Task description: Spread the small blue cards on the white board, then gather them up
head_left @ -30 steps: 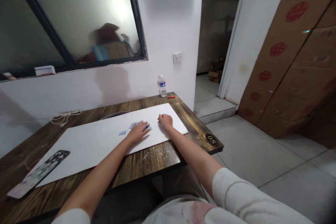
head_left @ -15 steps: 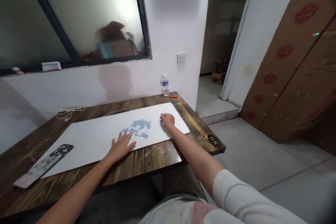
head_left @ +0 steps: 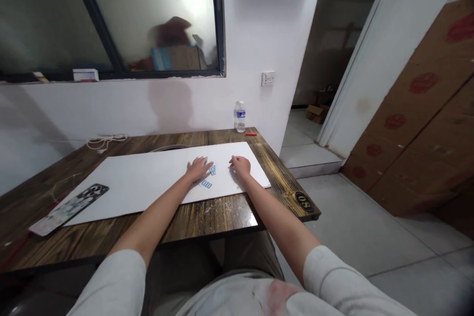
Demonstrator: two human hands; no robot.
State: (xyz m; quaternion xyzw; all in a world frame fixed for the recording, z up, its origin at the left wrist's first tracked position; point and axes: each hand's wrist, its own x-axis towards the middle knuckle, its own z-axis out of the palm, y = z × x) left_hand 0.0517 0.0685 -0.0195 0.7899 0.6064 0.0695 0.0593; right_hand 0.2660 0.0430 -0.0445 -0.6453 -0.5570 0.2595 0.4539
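Observation:
My left hand (head_left: pixel 198 169) lies palm down with fingers spread over a group of small flat blue-and-white striped pieces (head_left: pixel 212 170), hiding most of them. One more striped piece (head_left: pixel 206 184) shows on the white board (head_left: pixel 148 177), just nearer to me than that hand. To the right, my right hand (head_left: pixel 241 165) rests at the board with its fingers curled and thumb and fingertips together. Whatever is between those fingertips, if anything, is too small to make out.
The board lies on a dark wooden table (head_left: pixel 218 217). A patterned phone (head_left: pixel 72 210) overlaps its left end. Beyond its far edge stand a water bottle (head_left: pixel 240 117), a red pen-like stick (head_left: pixel 251 134) and a coiled white cable (head_left: pixel 105 142). Cardboard boxes (head_left: pixel 418 123) are stacked at right.
My left hand has moved forward and right, from the near edge of the striped pieces to on top of them. My right hand stays closed in nearly the same spot; the view has shifted.

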